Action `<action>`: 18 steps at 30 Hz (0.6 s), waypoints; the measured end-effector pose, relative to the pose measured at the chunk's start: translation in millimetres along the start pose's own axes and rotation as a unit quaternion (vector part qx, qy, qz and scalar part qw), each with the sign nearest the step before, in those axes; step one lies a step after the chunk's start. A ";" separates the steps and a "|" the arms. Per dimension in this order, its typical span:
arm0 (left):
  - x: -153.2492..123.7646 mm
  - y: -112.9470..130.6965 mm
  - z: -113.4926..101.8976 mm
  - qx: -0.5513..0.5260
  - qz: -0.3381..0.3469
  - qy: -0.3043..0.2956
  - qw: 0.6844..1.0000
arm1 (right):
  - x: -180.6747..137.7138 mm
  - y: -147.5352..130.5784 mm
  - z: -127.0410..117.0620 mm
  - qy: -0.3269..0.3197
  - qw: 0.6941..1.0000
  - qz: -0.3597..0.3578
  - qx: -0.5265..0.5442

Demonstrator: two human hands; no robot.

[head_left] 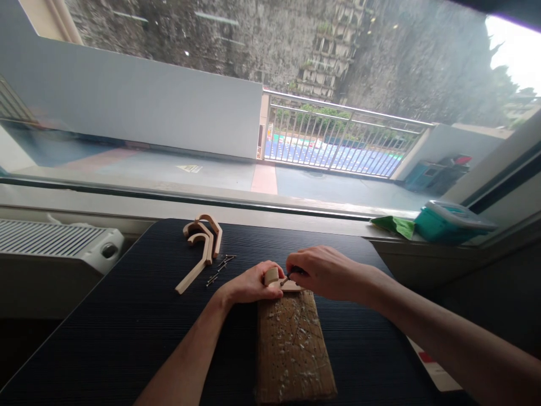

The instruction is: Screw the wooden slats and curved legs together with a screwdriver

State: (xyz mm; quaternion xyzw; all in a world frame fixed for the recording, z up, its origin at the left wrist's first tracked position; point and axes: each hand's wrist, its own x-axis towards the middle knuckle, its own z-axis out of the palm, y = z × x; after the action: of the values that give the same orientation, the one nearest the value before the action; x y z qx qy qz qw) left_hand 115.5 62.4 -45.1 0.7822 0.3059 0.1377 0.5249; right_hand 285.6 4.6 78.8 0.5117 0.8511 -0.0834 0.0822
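A worn wooden board (pixel 291 347) full of small holes lies on the dark table (pixel 127 332) in front of me. At its far end my left hand (pixel 249 285) is closed around a small curved wooden piece (pixel 271 276), holding it against the board. My right hand (pixel 325 272) is closed in a pinch on a small dark tool (pixel 288 276), whose tip touches that piece. What kind of tool it is I cannot make out.
Two or three curved wooden hook-shaped pieces (pixel 203 245) lie at the table's far left, with small dark screws (pixel 220 268) beside them. A white radiator (pixel 54 242) stands to the left. On the window sill at the right sit a teal box (pixel 450 223) and a green cloth (pixel 395 225).
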 end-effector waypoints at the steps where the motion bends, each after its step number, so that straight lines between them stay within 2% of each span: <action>1: 0.0 -0.2 0.2 -0.001 0.000 0.001 1.000 | 1.4 0.4 -0.5 0.001 1.000 -0.001 -0.007; 7: 0.6 -1.4 0.9 -0.014 0.016 -0.008 1.000 | 13.2 -7.2 -4.8 -0.013 0.998 0.019 -0.059; 13: 0.9 -1.5 0.8 -0.028 0.012 -0.015 0.999 | 19.2 -18.2 -13.7 -0.039 0.991 0.090 -0.086; 18: -0.6 -0.7 0.4 -0.011 0.025 -0.008 1.000 | 14.0 -17.0 -22.9 -0.059 0.994 0.047 -0.083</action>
State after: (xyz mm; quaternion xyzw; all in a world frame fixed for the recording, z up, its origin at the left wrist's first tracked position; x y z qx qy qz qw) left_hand 115.1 61.9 -45.8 0.7849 0.2806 0.1480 0.5323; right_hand 262.8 13.9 98.9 0.5366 0.8239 -0.0383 0.1782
